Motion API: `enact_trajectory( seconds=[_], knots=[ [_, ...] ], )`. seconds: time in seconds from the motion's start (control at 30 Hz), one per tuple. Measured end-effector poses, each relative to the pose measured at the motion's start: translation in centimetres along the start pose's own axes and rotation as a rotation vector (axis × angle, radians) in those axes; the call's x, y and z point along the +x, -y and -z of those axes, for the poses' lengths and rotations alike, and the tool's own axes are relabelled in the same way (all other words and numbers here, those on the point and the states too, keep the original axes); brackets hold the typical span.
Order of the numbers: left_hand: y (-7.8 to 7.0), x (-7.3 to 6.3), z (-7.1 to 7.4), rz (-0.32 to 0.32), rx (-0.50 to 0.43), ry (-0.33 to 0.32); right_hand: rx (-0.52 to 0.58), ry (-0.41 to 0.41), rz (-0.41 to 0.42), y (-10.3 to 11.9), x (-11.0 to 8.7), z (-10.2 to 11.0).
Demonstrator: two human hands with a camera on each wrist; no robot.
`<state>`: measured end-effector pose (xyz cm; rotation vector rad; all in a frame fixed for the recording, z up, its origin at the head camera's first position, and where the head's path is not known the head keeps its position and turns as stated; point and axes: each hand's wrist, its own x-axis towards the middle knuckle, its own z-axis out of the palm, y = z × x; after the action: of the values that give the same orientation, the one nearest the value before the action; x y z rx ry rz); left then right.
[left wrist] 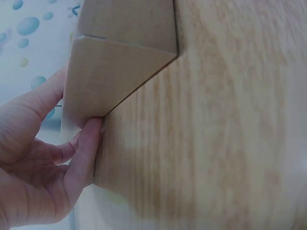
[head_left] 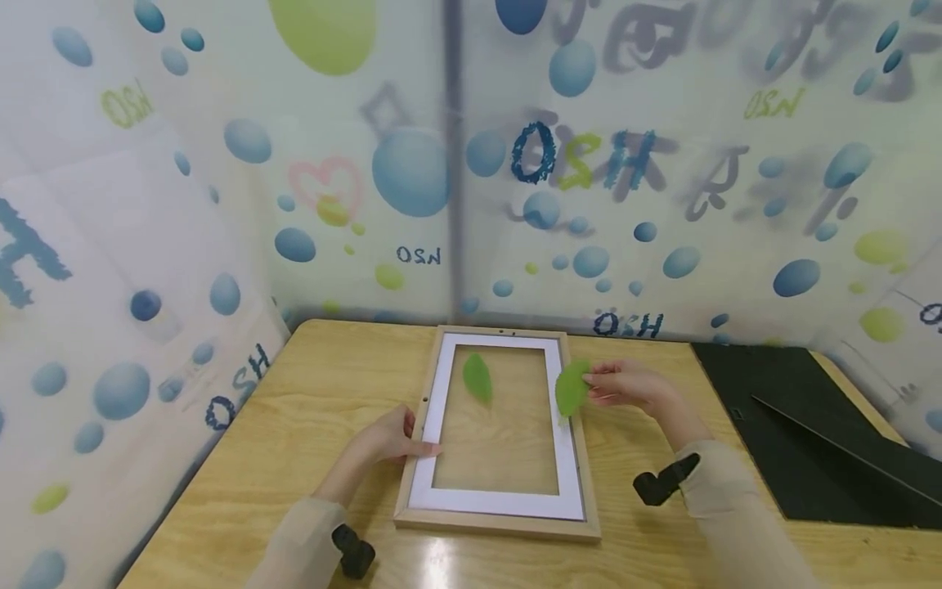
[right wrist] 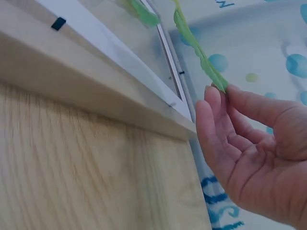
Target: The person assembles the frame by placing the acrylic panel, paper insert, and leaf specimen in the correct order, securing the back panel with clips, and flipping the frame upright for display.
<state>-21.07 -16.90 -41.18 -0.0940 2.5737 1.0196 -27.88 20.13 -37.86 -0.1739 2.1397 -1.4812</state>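
A light wooden picture frame (head_left: 497, 528) with a white mat (head_left: 500, 504) lies flat on the table. One green leaf (head_left: 477, 377) is in the upper left of its window. At the frame's left side, my left hand (head_left: 390, 435) grips the edge, thumb over the top. In the left wrist view its fingers (left wrist: 86, 148) press against the wooden side, low by the tabletop. Above the frame's right side, my right hand (head_left: 627, 384) pinches a second green leaf (head_left: 570, 390) by one end between thumb and fingertips. That leaf appears edge-on in the right wrist view.
To the right lies a black backing board (head_left: 728, 372) with a propped-up stand flap (head_left: 846, 442). The wooden table (head_left: 324, 368) meets a patterned curtain (head_left: 412, 278) at the back and left.
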Motion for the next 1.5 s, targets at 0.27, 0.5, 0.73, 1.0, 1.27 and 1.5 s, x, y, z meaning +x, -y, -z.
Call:
enact_trajectory(
  seconds=[0.27, 0.5, 0.73, 1.0, 1.27, 1.5],
  knots=[
    [0.4, 0.1, 0.2, -0.006, -0.015, -0.013, 0.042, 0.006, 0.000, 1.4, 3.8, -2.2],
    [0.6, 0.2, 0.0, -0.027, -0.023, -0.007, -0.018, 0.004, -0.043, 2.5, 5.8, -3.2],
    [0.6, 0.0, -0.2, -0.016, -0.023, -0.012, -0.007, -0.007, -0.085, 3.0, 7.1, -3.8],
    [0.6, 0.1, -0.3, -0.016, -0.053, -0.017, 0.002, -0.044, -0.124, 2.9, 7.8, -4.3],
    [0.5, 0.1, -0.3, -0.011, -0.063, -0.017, -0.071, -0.085, -0.145, 2.4, 8.2, -4.5],
    [0.4, 0.0, -0.2, -0.012, -0.062, -0.013, -0.131, -0.115, -0.169, 2.9, 8.0, -4.7]
  ],
)
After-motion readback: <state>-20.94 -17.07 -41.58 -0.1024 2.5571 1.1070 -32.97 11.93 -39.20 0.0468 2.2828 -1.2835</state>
